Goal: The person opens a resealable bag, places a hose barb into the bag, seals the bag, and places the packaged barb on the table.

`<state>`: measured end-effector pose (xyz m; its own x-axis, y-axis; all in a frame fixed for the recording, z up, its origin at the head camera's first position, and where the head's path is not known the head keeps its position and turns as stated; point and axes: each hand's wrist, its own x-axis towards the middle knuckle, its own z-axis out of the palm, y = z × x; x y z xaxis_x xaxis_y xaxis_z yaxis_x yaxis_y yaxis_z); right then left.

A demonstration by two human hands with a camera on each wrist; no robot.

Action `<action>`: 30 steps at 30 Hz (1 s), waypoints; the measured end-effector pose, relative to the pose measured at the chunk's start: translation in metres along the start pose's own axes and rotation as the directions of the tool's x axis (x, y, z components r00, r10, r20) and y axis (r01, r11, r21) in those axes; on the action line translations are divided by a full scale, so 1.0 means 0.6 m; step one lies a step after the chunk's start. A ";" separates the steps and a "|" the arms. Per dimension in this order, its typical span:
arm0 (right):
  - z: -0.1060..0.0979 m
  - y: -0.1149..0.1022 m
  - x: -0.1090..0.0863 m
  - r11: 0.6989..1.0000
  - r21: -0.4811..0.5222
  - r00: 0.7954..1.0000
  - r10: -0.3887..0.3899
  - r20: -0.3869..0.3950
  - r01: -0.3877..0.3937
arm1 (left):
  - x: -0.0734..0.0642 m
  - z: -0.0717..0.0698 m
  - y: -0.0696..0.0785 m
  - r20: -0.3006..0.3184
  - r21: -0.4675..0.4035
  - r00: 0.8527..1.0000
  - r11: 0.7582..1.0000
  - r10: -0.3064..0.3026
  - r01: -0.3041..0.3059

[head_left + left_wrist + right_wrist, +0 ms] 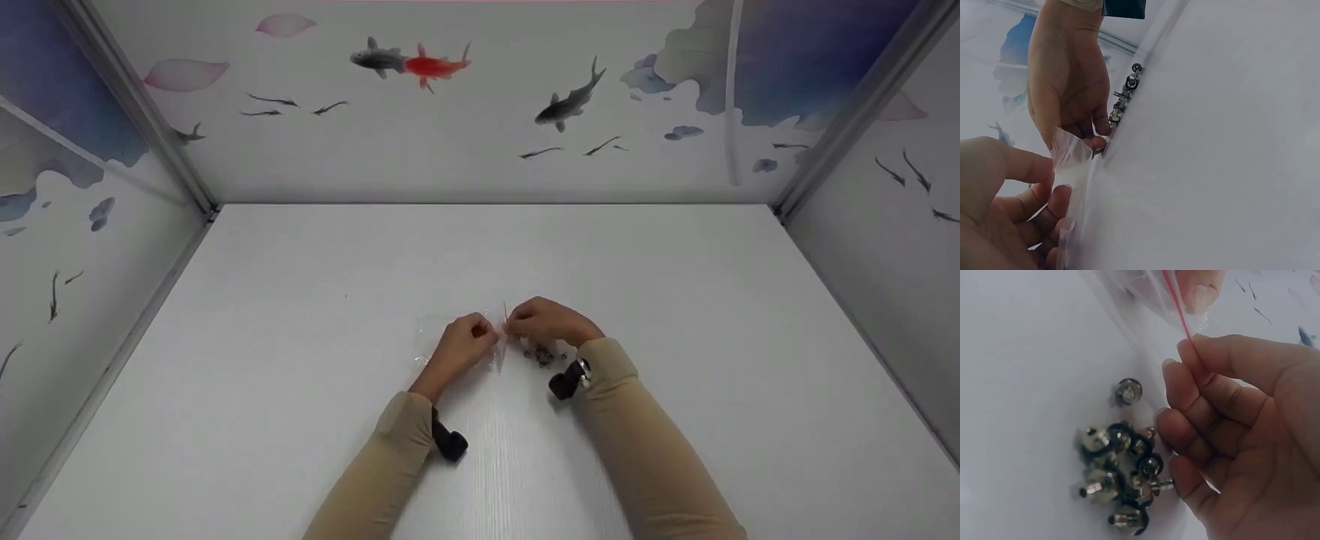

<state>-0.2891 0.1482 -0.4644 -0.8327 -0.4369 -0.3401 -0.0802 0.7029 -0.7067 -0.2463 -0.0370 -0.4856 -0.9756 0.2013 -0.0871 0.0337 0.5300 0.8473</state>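
A clear plastic zip bag (433,336) with a thin red line (1178,305) along its mouth lies between the two hands. My left hand (459,346) pinches the bag near its mouth. On the other side, my right hand (553,321) pinches the red-lined edge between thumb and forefinger, its other fingers loosely bent. Small metal fittings (1120,467) with dark rings lie piled on the table, close under the right hand's fingertips. One single fitting (1129,391) sits a little apart from that pile. The hands hide part of the bag in the head view.
The white tabletop (300,300) stretches around both hands. A back wall (480,150) painted with fish and side panels enclose it. A black wrist camera (450,444) sits on the left wrist, another black camera (564,384) on the right.
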 end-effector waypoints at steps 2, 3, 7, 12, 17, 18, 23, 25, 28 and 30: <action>0.000 -0.001 0.001 1.000 -0.014 1.000 0.001 -0.004 -0.001 | 0.000 0.000 0.001 -0.012 0.015 1.000 1.000 0.016 -0.016; 0.000 -0.003 0.000 1.000 -0.015 1.000 0.004 -0.003 -0.004 | 0.000 -0.001 0.002 -0.018 0.021 1.000 1.000 0.023 -0.022; -0.003 -0.006 -0.003 1.000 -0.003 1.000 0.001 0.007 -0.001 | -0.002 -0.006 0.003 -0.017 0.033 0.999 0.999 0.030 -0.029; -0.006 -0.008 -0.005 1.000 -0.011 1.000 -0.011 0.007 0.011 | -0.004 -0.015 0.003 -0.023 0.057 0.999 0.998 0.043 -0.041; -0.009 -0.008 -0.006 0.999 -0.024 0.999 -0.040 0.004 0.040 | -0.005 -0.024 -0.005 -0.039 0.055 0.996 0.996 0.078 -0.075; -0.010 -0.008 -0.006 0.998 -0.035 0.999 -0.045 0.002 0.045 | -0.006 -0.026 -0.006 -0.043 0.049 0.996 0.996 0.083 -0.081; -0.014 -0.014 -0.009 0.990 -0.116 0.997 -0.081 -0.002 0.081 | -0.006 -0.031 -0.009 -0.085 -0.002 0.993 0.996 0.085 -0.086; -0.015 -0.017 -0.010 0.987 -0.130 0.996 -0.090 0.005 0.090 | -0.005 -0.032 -0.010 -0.102 -0.021 0.992 0.997 0.076 -0.078; -0.016 -0.019 -0.012 0.984 -0.144 0.994 -0.107 0.012 0.107 | -0.005 -0.034 -0.011 -0.116 -0.048 0.992 0.997 0.054 -0.060; -0.017 -0.018 -0.013 0.980 -0.158 0.993 -0.118 0.015 0.118 | -0.005 -0.035 -0.012 -0.119 -0.062 0.992 0.997 0.041 -0.049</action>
<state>-0.2871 0.1496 -0.4479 -0.8094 -0.5247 -0.2638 -0.2636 0.7259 -0.6353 -0.2484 -0.0586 -0.4805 -0.9923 0.1234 0.0112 0.0681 0.4678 0.8812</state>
